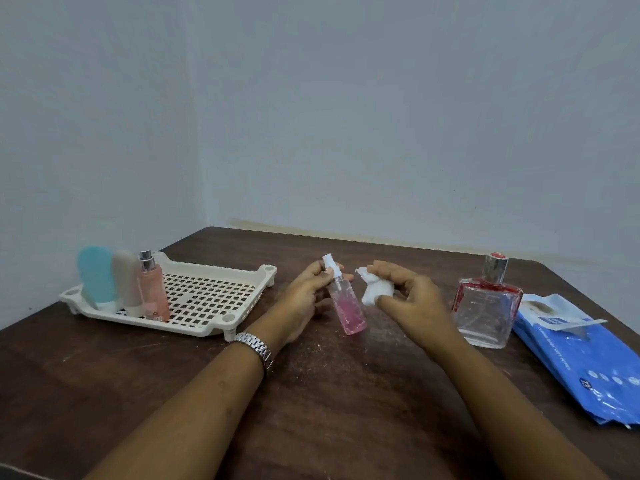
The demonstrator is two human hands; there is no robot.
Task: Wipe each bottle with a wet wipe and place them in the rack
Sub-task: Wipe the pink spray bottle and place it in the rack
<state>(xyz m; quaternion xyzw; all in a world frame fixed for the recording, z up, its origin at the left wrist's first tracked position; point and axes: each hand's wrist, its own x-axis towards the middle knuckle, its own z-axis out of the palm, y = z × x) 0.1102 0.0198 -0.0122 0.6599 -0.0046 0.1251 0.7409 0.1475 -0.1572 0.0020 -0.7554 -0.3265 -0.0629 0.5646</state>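
left grip [308, 296] clasps the small pink spray bottle [347, 308] by its neck, just right of the rack [218, 269]; right grip [412, 301] bunches the wet wipe [375, 289]. looks light, probably slick once wet, so the neck seems the safest hold.

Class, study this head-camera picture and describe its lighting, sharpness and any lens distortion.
Head view: light soft and even, shadows faint on the table; overall slightly soft, print on the blue wipes pack unreadable; wide-angle stretch lengthens the forearms; the pink spray bottle in the left hand is reasonably clear.
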